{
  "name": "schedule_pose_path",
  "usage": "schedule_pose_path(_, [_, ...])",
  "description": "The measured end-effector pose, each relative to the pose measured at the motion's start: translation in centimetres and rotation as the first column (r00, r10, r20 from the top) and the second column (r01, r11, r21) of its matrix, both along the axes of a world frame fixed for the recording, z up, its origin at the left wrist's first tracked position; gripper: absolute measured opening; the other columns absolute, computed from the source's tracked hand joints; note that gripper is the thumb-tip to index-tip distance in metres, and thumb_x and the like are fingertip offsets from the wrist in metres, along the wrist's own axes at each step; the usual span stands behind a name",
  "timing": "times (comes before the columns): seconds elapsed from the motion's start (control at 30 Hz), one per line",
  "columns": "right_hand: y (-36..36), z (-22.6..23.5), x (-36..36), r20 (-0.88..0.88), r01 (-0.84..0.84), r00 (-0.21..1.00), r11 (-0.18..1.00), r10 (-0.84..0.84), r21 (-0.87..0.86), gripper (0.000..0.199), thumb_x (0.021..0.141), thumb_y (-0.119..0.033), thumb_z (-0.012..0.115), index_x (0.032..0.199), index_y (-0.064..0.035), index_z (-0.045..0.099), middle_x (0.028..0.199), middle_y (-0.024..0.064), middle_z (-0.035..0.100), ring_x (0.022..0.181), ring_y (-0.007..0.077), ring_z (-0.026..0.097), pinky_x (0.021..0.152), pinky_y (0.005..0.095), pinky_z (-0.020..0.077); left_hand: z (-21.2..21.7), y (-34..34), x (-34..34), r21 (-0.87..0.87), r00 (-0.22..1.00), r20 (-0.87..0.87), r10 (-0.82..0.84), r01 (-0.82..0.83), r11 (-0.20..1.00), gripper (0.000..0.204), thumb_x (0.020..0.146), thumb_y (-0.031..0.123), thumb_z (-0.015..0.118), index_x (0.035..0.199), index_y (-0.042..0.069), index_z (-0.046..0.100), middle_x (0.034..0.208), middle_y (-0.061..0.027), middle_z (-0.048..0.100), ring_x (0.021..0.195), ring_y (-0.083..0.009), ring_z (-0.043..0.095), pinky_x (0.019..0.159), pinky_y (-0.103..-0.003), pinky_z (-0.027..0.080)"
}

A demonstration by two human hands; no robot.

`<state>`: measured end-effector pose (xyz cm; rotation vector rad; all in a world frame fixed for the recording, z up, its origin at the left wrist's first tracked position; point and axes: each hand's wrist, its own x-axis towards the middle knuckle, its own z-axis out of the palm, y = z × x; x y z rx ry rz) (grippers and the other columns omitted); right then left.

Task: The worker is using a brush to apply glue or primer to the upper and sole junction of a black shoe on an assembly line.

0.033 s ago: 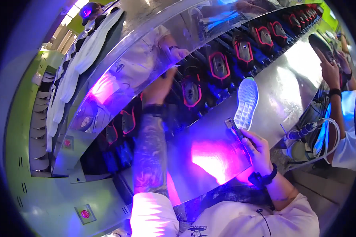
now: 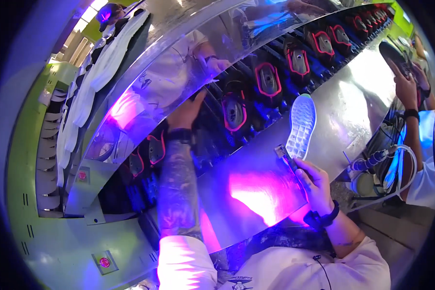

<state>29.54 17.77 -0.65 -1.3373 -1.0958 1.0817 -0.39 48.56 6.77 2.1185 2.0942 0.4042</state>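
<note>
My left hand (image 2: 186,115) reaches in under the edge of the metal hood (image 2: 145,79), beside a row of dark shoe uppers with red-pink rims. Its fingers are partly hidden in shadow there, so whether they grip anything does not show. The nearest upper to its right is a dark one (image 2: 234,112); to its lower left hangs another upper (image 2: 156,149). My right hand (image 2: 315,180) is closed around a dark-handled brush (image 2: 289,162) with a blocky tip. Just beyond the tip, a pale shoe sole (image 2: 302,125) lies on the metal shelf (image 2: 237,159).
White soles line a rack (image 2: 108,58) at the upper left. A green machine panel (image 2: 58,246) carries a red button (image 2: 104,262). At the right, a co-worker's hands (image 2: 406,89) hold a dark shoe part (image 2: 390,54), above a hose (image 2: 413,166) and a round container (image 2: 363,184).
My left hand and forearm have shifted slightly left. My right hand, the brush and the pale sole stay in about the same place.
</note>
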Motion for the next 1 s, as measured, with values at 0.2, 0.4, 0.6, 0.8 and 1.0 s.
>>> schedule_pose_path(0.2, [1.0,-0.7,-0.2,0.065,-0.036,0.997,0.997,0.032,0.061,0.031,0.101,-0.014,0.066,0.128,0.0005,0.070,0.098,0.0093,0.071,0.084,0.0164,0.070,0.076,0.0302,0.0544,-3.5,-1.9,-5.4,0.112,0.974,-0.087,-0.208,0.217,0.970,0.076,0.078,0.045,0.079,0.144,0.015,0.058,0.121,-0.0230,0.072,0.114,-0.0436,0.068,0.096,-0.051,0.054])
schedule_pose_path(0.4, [0.5,0.1,-0.2,-0.001,-0.009,1.000,1.000,0.009,0.015,0.031,0.102,-0.011,0.064,0.128,0.0037,0.068,0.098,0.0104,0.070,0.084,0.0178,0.070,0.076,0.0321,0.0542,-0.8,-2.3,-1.8,-0.185,0.973,-0.152,-0.173,0.144,0.972,0.078,0.082,0.049,0.078,0.145,0.008,0.055,0.119,-0.0243,0.071,0.113,-0.0434,0.068,0.096,-0.051,0.055])
schedule_pose_path(0.6, [0.7,-0.8,-0.5,-0.030,0.007,1.000,0.999,-0.009,-0.049,0.035,0.101,-0.016,0.066,0.127,0.0076,0.067,0.106,0.0113,0.071,0.095,0.0164,0.066,0.084,0.0300,0.0517,-1.3,1.8,-7.6,0.194,0.937,-0.190,-0.294,0.330,0.924,0.075,0.082,0.051,0.077,0.139,0.006,0.057,0.112,-0.0218,0.072,0.109,-0.0423,0.069,0.093,-0.051,0.055])
schedule_pose_path(0.8, [0.7,0.1,-1.4,-0.070,-0.037,0.997,0.999,0.034,-0.036,0.037,0.103,-0.015,0.065,0.130,0.0091,0.064,0.112,0.0110,0.072,0.099,0.0149,0.066,0.088,0.0305,0.0521,-3.3,-1.2,-10.9,0.473,0.856,-0.311,-0.412,0.516,0.714,0.073,0.083,0.053,0.077,0.133,0.004,0.059,0.105,-0.0193,0.072,0.105,-0.0412,0.069,0.090,-0.050,0.055])
schedule_pose_path(1.0, [-0.7,-0.3,-0.6,-0.100,-0.042,0.995,0.991,0.029,-0.126,0.036,0.101,-0.012,0.066,0.131,0.0070,0.065,0.116,0.0121,0.072,0.105,0.0174,0.067,0.092,0.0325,0.0533,4.3,-19.9,-7.9,0.318,0.991,-0.127,-0.041,0.079,0.945,0.077,0.080,0.045,0.084,0.131,-0.002,0.051,0.125,-0.0166,0.065,0.114,-0.0313,0.066,0.094,-0.051,0.052])
